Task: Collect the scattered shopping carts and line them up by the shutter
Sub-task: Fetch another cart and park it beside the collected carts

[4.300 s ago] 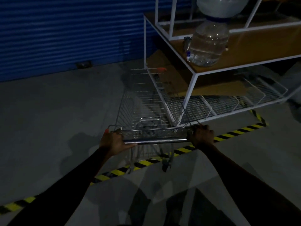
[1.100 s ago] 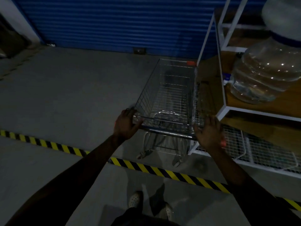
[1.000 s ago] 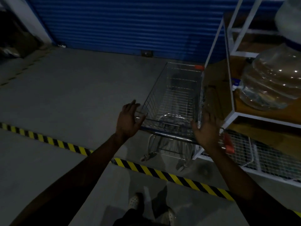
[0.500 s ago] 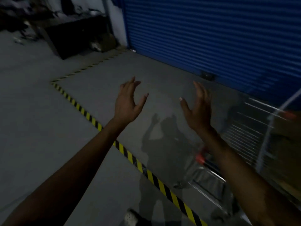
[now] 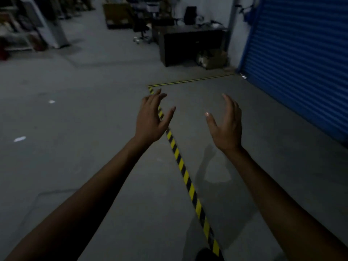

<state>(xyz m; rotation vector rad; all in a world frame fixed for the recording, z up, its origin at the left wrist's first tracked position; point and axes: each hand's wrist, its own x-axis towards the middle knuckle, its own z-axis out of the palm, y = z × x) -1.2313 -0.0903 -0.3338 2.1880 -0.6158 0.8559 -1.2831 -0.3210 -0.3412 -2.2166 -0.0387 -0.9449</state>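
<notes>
No shopping cart is in view. The blue roller shutter (image 5: 301, 59) fills the right side. My left hand (image 5: 152, 119) and my right hand (image 5: 226, 125) are raised in front of me above the grey concrete floor, palms facing each other, fingers spread, holding nothing. A yellow-and-black hazard stripe (image 5: 180, 162) runs along the floor between my hands and turns a corner toward the shutter farther off.
A dark desk (image 5: 190, 44) with clutter on top stands against the back wall left of the shutter, with a cardboard box (image 5: 211, 59) beside it. Shelving and a white unit (image 5: 47, 25) stand at the far left. Small white scraps (image 5: 19, 139) lie on the floor.
Both hands have let go of the cart's handle and lifted off it. My view has swung left, away from the cart and the white rack, which have gone out of sight.
</notes>
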